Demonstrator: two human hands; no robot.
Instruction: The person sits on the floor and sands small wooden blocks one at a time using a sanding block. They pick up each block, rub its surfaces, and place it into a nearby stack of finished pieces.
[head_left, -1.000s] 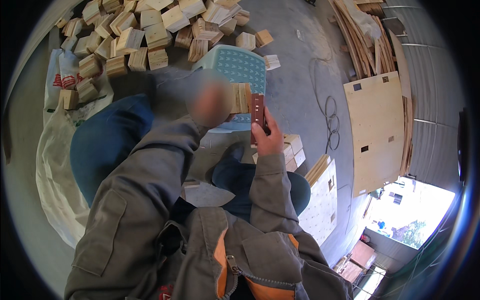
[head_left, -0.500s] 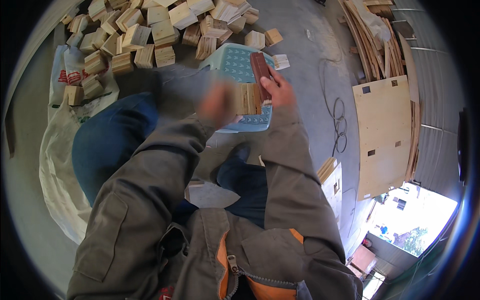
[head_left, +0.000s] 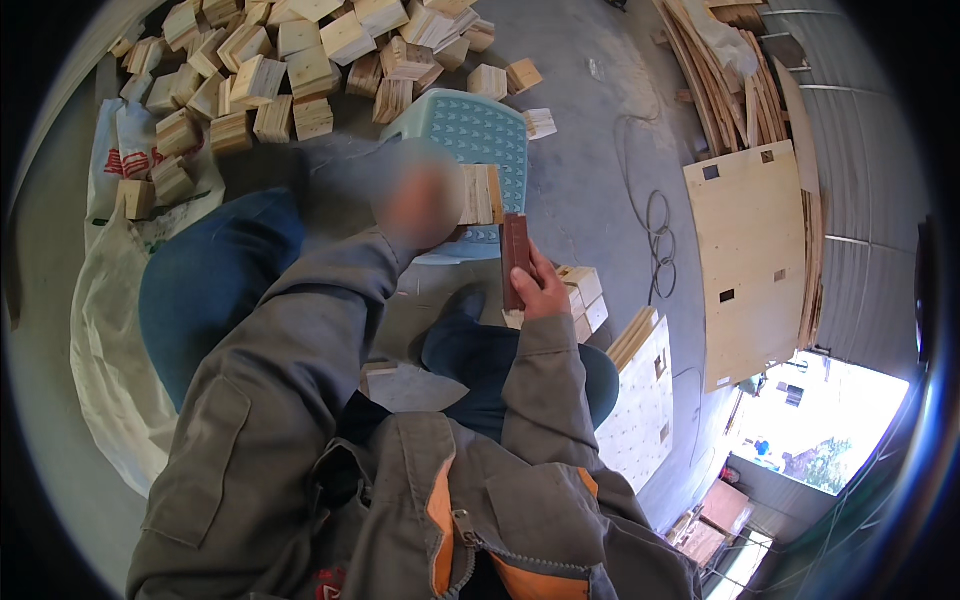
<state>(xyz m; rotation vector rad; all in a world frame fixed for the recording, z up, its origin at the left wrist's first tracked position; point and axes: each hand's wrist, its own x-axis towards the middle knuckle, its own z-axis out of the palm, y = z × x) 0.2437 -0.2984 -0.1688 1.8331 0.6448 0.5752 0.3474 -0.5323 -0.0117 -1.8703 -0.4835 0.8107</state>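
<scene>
My left hand (head_left: pixel 424 205), smeared in the picture, is closed around a layered plywood block (head_left: pixel 481 194) above the stool. That block's right edge faces my other hand. In my right hand (head_left: pixel 546 288) is a long reddish-brown sanding block (head_left: pixel 514 258), gripped between thumb and fingers and pointing away from me. Its far end is right beside the plywood block's near right corner; whether they touch I cannot tell. Under the work stands a light blue plastic stool (head_left: pixel 478 125) with a textured top.
Many loose plywood blocks (head_left: pixel 300 70) are heaped at the far left, partly on a white sack (head_left: pixel 110 330). More blocks (head_left: pixel 583 292) sit beyond my right hand. Cut sheets (head_left: pixel 745 270) and wood strips (head_left: pixel 700 90) lean along the right. A thin cable (head_left: pixel 657 235) coils on the floor.
My right hand has drawn the sanding block back toward me along the plywood block's right edge. The left hand still holds the plywood block, and the view has shifted slightly.
</scene>
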